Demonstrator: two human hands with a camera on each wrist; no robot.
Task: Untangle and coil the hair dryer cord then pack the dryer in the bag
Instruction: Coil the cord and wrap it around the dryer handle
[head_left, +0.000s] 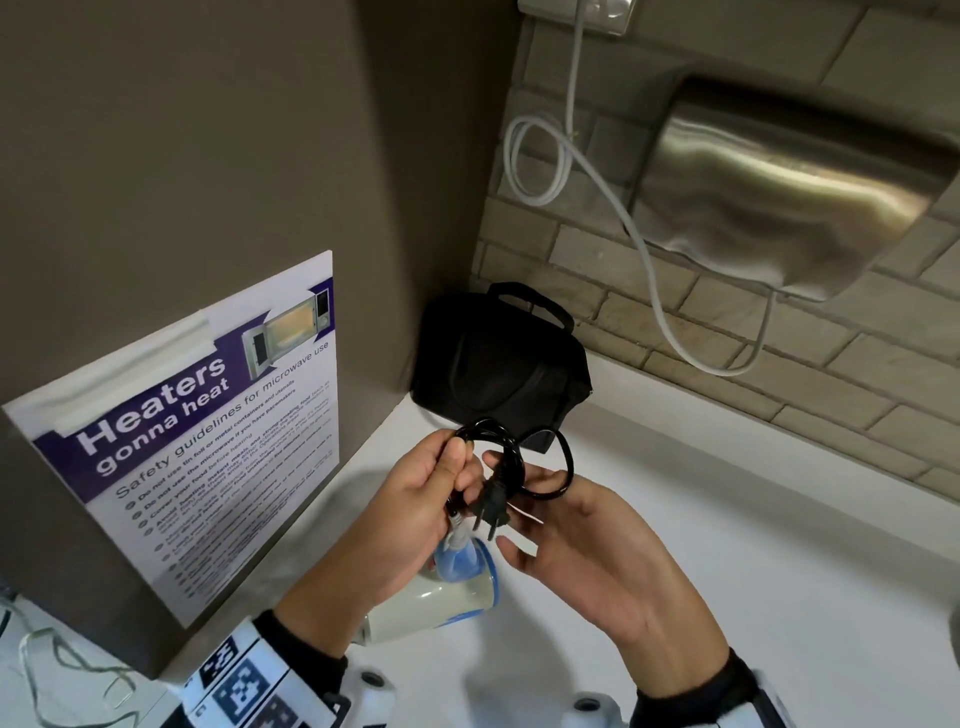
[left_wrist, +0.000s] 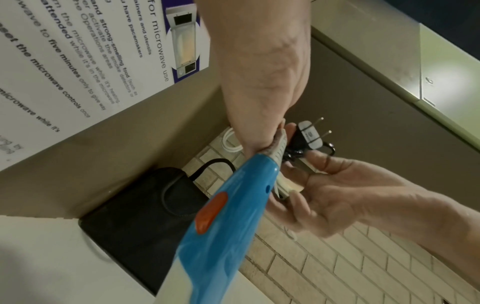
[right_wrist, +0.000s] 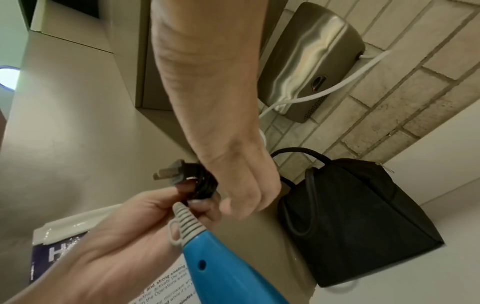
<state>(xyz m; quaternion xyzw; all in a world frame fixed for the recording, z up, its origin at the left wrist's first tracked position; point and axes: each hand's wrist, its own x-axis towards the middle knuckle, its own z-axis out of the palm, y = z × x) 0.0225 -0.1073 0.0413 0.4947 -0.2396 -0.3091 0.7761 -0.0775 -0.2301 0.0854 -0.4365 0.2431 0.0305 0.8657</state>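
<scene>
The black cord (head_left: 498, 441) is gathered into a small coil in front of me, above the white counter (head_left: 727, 519). My left hand (head_left: 415, 493) pinches the coil where it meets the grey strain relief (right_wrist: 187, 224). The cream and blue hair dryer (head_left: 436, 597) hangs below that hand, blue handle (left_wrist: 221, 216) uppermost. The two-pin plug (head_left: 488, 506) sticks out of the coil. My right hand (head_left: 571, 545), palm up, holds the coil's other side near the plug (left_wrist: 309, 133), with one loop lying over it. The black bag (head_left: 498, 364) stands zipped in the corner behind.
A steel hand dryer (head_left: 779, 182) hangs on the brick wall at right, its white cable (head_left: 644, 249) looping down toward the counter. A grey cabinet with a microwave safety poster (head_left: 208, 441) closes off the left side.
</scene>
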